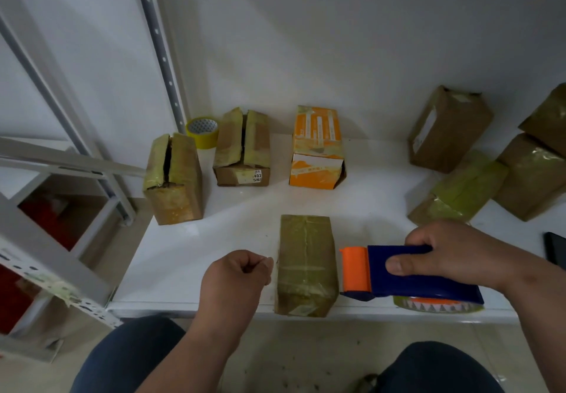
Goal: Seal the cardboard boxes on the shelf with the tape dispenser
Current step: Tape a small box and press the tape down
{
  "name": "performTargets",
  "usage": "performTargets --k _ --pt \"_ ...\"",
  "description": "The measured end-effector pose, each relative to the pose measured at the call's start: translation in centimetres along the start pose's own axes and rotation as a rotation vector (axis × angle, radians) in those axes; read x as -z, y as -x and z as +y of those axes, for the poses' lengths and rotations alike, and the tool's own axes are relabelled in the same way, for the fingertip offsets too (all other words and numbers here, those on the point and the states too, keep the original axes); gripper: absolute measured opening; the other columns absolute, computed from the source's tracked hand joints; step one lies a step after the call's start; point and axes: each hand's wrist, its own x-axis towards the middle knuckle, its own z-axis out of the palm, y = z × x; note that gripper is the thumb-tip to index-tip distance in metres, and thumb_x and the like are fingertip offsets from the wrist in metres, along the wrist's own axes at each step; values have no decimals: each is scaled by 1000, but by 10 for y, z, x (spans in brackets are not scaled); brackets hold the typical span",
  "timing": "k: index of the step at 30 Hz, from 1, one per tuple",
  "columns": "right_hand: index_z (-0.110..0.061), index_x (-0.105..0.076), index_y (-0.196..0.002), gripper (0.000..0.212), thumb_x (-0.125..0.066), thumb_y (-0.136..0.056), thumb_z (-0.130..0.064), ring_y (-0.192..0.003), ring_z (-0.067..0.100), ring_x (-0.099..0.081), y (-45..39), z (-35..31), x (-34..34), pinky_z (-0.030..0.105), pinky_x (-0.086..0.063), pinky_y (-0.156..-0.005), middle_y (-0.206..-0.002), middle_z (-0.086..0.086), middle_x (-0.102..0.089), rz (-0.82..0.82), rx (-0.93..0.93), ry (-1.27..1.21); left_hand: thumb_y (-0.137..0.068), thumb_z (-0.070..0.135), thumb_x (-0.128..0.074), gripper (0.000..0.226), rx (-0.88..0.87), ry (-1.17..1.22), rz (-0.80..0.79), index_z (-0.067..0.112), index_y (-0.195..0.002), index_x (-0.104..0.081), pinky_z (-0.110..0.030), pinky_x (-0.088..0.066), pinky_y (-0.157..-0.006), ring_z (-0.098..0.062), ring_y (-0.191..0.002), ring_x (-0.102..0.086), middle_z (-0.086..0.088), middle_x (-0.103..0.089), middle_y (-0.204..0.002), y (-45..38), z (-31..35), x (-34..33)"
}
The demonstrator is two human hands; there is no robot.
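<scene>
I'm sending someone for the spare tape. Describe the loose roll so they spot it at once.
Look to the white shelf's back left corner, by the perforated metal upright. The yellow tape roll stands behind two split-top boxes; it's the only round thing there.

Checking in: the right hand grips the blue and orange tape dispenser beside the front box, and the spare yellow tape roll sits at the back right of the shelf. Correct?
Not quite. The head view shows the spare yellow tape roll at the back left of the shelf, by the upright post. The rest holds: the right hand grips the tape dispenser beside the front box.
</scene>
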Motion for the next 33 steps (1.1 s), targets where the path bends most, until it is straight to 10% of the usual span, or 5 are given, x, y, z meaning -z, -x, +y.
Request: performTargets --k 13,17,25,28,33 --pt "-20 -70 -77 48 -70 -64 -66 -65 12 -69 -17 15 -17 23 -50 -60 -72 -1 -72 -35 -28 -50 -90 20 -66 24 166 141 -49 16 -68 -75 -28 -42 -52 -16 -58 -49 2 -70 -64 2 -9 -6" --pt "-18 -70 -77 56 -65 -54 -69 -69 16 -70 -23 20 -20 29 -53 -66 -75 2 -72 -47 -5 -93 -98 25 -50 34 -23 -171 -153 38 -74 -69 -25 -47 -55 -2 -49 -51 5 -71 -71 1 -8 -8" --pt "-18 -69 -76 54 -75 -58 -68 -64 11 -68 -31 27 -24 21 -48 -59 -67 -4 -70 -86 -1 -175 -105 38 -27 52 -9 -599 -379 0 -127 -54 -40 -45 -99 -33 -116 -56 -14 -61 -116 -7 -10 -7" --pt "-19 -69 -76 51 -67 -56 -65 -63 10 -68 -33 31 -25 20 -48 -58 -67 -6 -70 -91 -5 -187 -103 42 -25 59 -259 -808 -225 15 -155 -13 -37 -34 -110 -23 -139 -31 -2 -33 -154 -6 -9 -4" --pt "-22 -68 -72 49 -66 -56 -68 -63 10 -67 -35 31 -23 22 -48 -59 -66 -6 -69 -85 13 -161 -95 65 -13 74 -666 -989 -339 29 -151 20 -40 5 -122 -12 -145 24 14 23 -155 4 8 -20"
